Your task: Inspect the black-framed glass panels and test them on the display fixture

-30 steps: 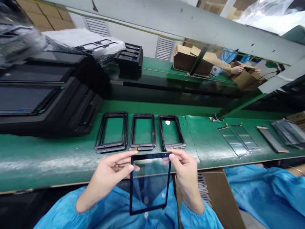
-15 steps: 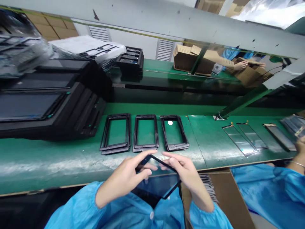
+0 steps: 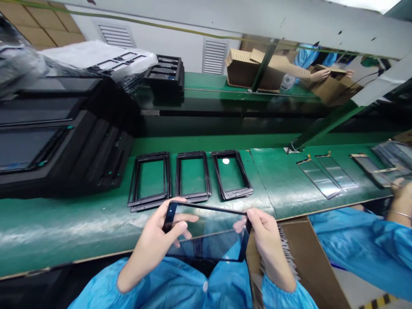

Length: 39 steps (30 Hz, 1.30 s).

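Observation:
Between my two hands is a black-bordered glass touch panel (image 3: 212, 234), see-through in the middle, held tilted above my lap near the bench edge. My left hand (image 3: 161, 236) grips its left end, thumb over the face and fingers showing through the glass. My right hand (image 3: 265, 236) pinches the upper right corner, thumb on the border. Just beyond lie stacks of black rectangular frames: a left stack (image 3: 134, 191), a middle stack (image 3: 193, 198) and a right stack (image 3: 231, 196), which has a white round spot inside its opening.
Black foam trays (image 3: 74, 159) with dark panels pile up at the left. Thin glass panels (image 3: 318, 178) lie on the green bench (image 3: 277, 171) at the right, near a co-worker's hand (image 3: 402, 197). A cardboard box (image 3: 309, 257) stands beside my right arm. A green post (image 3: 325, 126) rises from the bench.
The touch panel has turned from slanted to nearly level, its face now showing wide. My right hand has moved outward to its right corner; my left hand has shifted slightly left.

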Each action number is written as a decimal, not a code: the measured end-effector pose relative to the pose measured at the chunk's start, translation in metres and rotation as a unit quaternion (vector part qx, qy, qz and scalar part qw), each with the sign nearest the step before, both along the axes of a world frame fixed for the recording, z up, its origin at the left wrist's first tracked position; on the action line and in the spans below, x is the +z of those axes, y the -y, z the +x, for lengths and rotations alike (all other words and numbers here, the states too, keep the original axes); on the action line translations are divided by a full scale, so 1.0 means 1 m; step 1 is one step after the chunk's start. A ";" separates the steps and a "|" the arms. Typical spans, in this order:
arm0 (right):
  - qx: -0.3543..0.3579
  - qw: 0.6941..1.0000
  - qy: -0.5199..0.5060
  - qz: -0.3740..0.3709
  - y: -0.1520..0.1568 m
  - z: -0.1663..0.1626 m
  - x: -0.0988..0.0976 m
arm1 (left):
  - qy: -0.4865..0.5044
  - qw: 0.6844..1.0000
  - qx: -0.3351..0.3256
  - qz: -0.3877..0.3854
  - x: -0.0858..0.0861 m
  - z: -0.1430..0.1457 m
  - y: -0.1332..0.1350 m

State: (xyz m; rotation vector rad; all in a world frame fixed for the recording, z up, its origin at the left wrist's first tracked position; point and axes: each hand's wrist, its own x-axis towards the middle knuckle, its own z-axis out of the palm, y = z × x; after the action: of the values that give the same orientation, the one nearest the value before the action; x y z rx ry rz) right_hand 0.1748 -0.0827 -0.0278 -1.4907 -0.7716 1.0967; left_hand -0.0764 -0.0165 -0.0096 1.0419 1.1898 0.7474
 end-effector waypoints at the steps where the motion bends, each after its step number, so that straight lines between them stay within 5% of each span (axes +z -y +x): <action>1: -0.012 1.000 0.006 0.006 0.001 -0.001 -0.001 | 0.000 1.000 0.003 -0.001 0.001 0.000 0.000; 8: -0.040 0.997 -0.054 0.032 0.006 -0.005 -0.007 | -0.008 1.000 -0.004 0.019 -0.010 -0.008 -0.002; 11: -0.043 0.999 -0.012 0.026 0.008 -0.008 -0.005 | -0.071 0.987 -0.024 0.143 -0.015 -0.014 -0.008; 15: -0.027 0.999 0.036 0.021 0.013 -0.016 -0.004 | -0.246 0.874 -0.124 0.400 -0.007 -0.008 -0.020; 18: -0.013 0.998 0.058 0.024 0.018 -0.021 -0.003 | -0.267 0.815 -0.259 0.444 0.001 0.004 -0.029; 25: -0.004 0.998 0.066 0.017 0.022 -0.021 0.000 | -0.243 0.818 -0.288 0.435 -0.001 0.013 -0.031; 29: 0.077 0.995 0.064 0.027 0.013 -0.022 0.004 | -0.206 0.844 -0.311 0.385 -0.002 0.013 -0.019; 33: 0.145 0.989 -0.021 0.026 0.003 -0.024 0.000 | -0.108 0.923 -0.282 0.239 -0.011 0.017 -0.006; 36: 0.077 0.992 -0.101 0.003 0.001 -0.019 -0.009 | -0.013 0.978 -0.197 0.068 -0.023 0.015 0.000; 39: 0.013 0.995 -0.101 -0.007 0.002 -0.015 -0.018 | 0.052 0.990 -0.132 -0.027 -0.026 0.011 0.002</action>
State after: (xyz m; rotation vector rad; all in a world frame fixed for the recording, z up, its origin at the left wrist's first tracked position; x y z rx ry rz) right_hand 0.1596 -0.0850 -0.0458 -1.3588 -0.6444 1.2536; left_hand -0.0655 -0.0181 -0.0353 1.0763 0.9552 0.5517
